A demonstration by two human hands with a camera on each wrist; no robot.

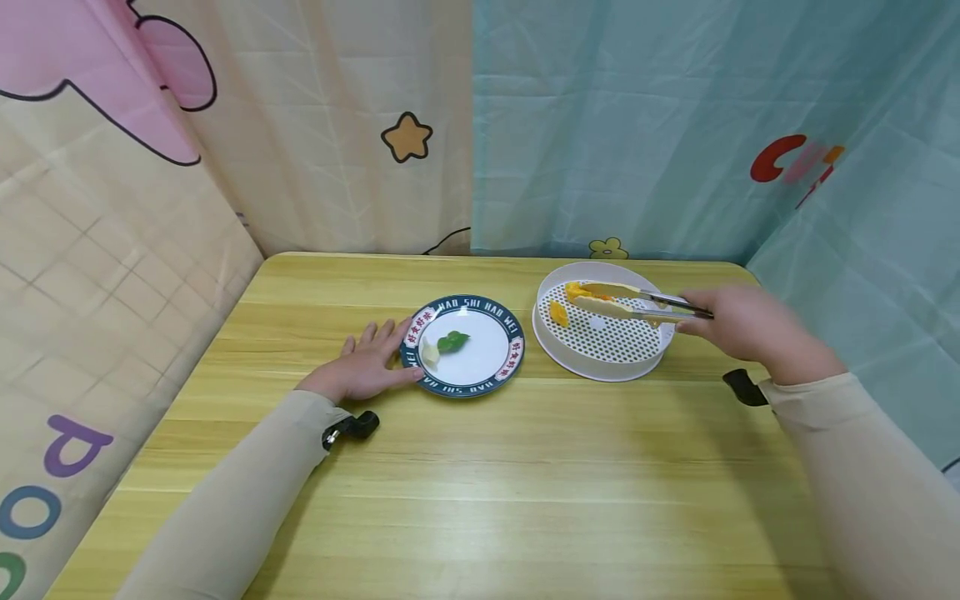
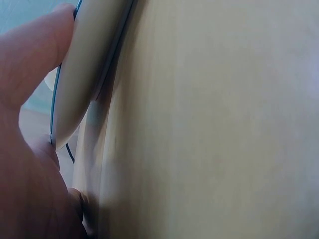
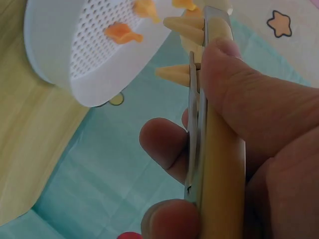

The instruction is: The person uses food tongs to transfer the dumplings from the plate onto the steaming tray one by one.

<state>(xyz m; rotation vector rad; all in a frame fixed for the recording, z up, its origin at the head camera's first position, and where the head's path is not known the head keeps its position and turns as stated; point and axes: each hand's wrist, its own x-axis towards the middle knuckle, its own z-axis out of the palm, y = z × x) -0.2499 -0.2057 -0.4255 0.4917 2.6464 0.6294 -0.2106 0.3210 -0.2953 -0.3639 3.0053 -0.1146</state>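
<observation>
Curtains [image 1: 600, 167] are backing the bench [image 1: 525, 500]; looks partway: green piece [image 1: 452, 341] and pale piece [image 1: 430, 353] sitting on left plate [image 1: 483, 346], yellow pieces [image 1: 558, 314] lying in right basket [image 1: 600, 367], none plated. Left hand [image 1: 367, 367] is touching plate rim, fingers spread; right hand [image 1: 750, 325] is gripping tongs [image 1: 607, 308] at far yellow piece.

Surroundings as Observed

From my remote station I record a beige curtain [image 1: 315, 167] at left and a teal curtain [image 1: 600, 125] at right, meeting behind the wood-grain desk [image 1: 525, 467]. I note a printed star [image 1: 407, 137], a yellow flower [image 1: 608, 248] and soft glare on the desk.
</observation>
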